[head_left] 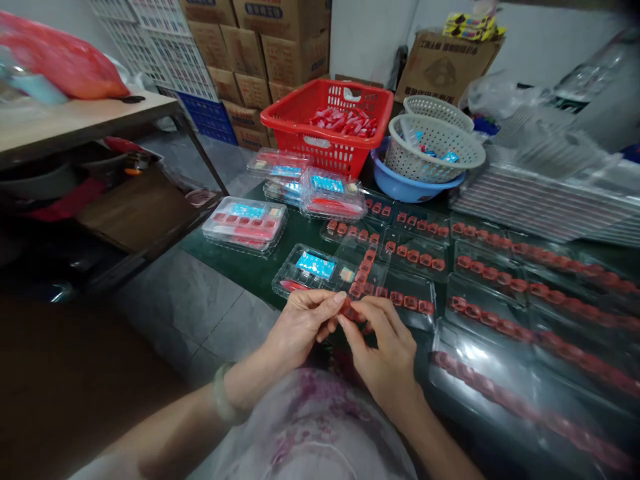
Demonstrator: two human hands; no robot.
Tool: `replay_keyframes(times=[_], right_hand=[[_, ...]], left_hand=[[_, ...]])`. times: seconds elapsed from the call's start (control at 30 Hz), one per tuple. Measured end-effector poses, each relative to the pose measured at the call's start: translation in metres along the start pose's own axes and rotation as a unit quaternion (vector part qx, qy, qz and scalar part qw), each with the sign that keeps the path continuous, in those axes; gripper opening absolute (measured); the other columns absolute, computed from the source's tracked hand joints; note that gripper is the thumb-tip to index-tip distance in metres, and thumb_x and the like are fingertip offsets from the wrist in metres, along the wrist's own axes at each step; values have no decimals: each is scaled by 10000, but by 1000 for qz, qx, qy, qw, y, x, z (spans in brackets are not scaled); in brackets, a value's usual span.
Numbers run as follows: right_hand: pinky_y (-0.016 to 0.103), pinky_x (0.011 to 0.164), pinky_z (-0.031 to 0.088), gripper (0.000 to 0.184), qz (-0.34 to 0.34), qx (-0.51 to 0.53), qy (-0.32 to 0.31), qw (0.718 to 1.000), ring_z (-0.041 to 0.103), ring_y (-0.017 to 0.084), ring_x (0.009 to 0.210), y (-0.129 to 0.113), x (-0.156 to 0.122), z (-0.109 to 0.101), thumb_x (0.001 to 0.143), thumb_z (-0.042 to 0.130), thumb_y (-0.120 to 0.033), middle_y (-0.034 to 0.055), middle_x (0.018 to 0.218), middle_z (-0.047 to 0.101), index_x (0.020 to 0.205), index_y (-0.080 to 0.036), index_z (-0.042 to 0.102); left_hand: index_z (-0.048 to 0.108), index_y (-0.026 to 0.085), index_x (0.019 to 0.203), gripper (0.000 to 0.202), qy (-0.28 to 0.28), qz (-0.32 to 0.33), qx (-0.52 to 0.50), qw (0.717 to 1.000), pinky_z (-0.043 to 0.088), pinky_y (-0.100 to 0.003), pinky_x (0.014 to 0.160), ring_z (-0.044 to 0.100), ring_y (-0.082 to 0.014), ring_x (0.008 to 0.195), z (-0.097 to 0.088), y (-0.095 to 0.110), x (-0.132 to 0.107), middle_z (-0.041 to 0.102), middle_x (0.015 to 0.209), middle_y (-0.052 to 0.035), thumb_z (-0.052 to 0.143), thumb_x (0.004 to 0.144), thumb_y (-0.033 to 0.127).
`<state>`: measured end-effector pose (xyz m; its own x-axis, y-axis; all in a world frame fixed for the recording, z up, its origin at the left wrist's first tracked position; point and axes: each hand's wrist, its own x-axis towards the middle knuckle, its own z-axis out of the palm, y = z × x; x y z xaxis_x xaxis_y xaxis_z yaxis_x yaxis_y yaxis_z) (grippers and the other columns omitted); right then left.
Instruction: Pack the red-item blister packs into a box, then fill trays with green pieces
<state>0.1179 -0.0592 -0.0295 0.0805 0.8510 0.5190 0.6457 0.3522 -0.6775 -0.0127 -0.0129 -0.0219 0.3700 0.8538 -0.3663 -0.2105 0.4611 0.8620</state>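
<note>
Our left grip (333, 312) and right grip (356, 312) are pinching something red (349, 308), packed boxes (245, 223) sitting at ten o'clock, trays (493, 272) seemingly awaiting items at three.

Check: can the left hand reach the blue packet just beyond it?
Likely yes: the blue packet lies close beyond the left hand, with nothing seen blocking the way, though that hand is occupied with a small red piece.

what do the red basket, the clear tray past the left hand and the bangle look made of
Red basket: probably moulded plastic with slight sheen; slotted walls suggest it. Clear tray: likely thin plastic, glossy; see-through with bright edges. Bangle: pale, smooth and hard-looking, perhaps jade, though glass or plastic is possible.
</note>
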Motion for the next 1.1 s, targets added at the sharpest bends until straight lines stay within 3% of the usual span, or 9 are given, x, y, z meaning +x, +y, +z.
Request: replay_keyframes(times=[0.2,0.33,0.5,0.7,0.83,0.93,1.0,1.1], right_hand=[[229,556,448,80,50,70,10,996,535,103,636,-3,2,-1,778,610,-134,-4,742,577,811,-199,577],[221,528,411,77,94,91,4,991,491,87,578,-3,1,0,771,611,-148,-25,682,536,745,-195,556],[209,507,381,110,94,96,23,991,460,74,547,-3,0,3,753,614,-130,-41,656,512,722,-197,533],[226,550,417,90,125,129,60,982,515,101,614,2,-2,2,754,609,-134,-17,700,535,733,-195,547],[237,590,442,72,141,174,61,973,545,119,693,3,-2,0,772,614,-152,4,776,557,808,-200,573],[244,601,451,75,126,171,24,977,551,125,704,0,-2,1,781,609,-152,9,792,566,829,-203,583],[252,612,459,83,105,146,-2,984,556,130,713,-2,-3,1,784,601,-144,14,803,577,840,-205,594],[264,630,478,156,61,103,-24,992,564,136,733,-2,-7,5,784,593,-122,30,854,591,910,-212,612]], left_hand=[[605,128,600,370,9,41,88,995,206,-200,405,326,-48,405,-2,4,-1,447,454,25,592,805,436],[623,126,620,344,25,116,161,980,265,-208,454,374,-65,476,0,8,-3,470,520,14,566,832,391],[552,129,543,369,56,185,209,959,289,-219,494,375,-79,516,3,14,-7,445,535,14,561,836,354],[546,140,559,381,125,158,143,969,216,-224,445,322,-68,458,-16,19,2,417,488,23,555,836,403],[448,135,453,524,90,136,85,983,223,-223,434,334,-66,440,-26,23,0,428,460,-2,469,874,446],[620,143,785,277,26,116,65,991,289,-196,448,439,-77,519,-24,21,-9,587,657,-26,546,845,403],[601,175,1003,275,-1,96,43,994,340,-182,479,503,-90,605,-20,17,-16,626,793,-35,640,790,345],[616,160,972,288,4,73,15,997,364,-174,505,537,-100,650,-19,8,-21,632,807,-43,704,735,298]])
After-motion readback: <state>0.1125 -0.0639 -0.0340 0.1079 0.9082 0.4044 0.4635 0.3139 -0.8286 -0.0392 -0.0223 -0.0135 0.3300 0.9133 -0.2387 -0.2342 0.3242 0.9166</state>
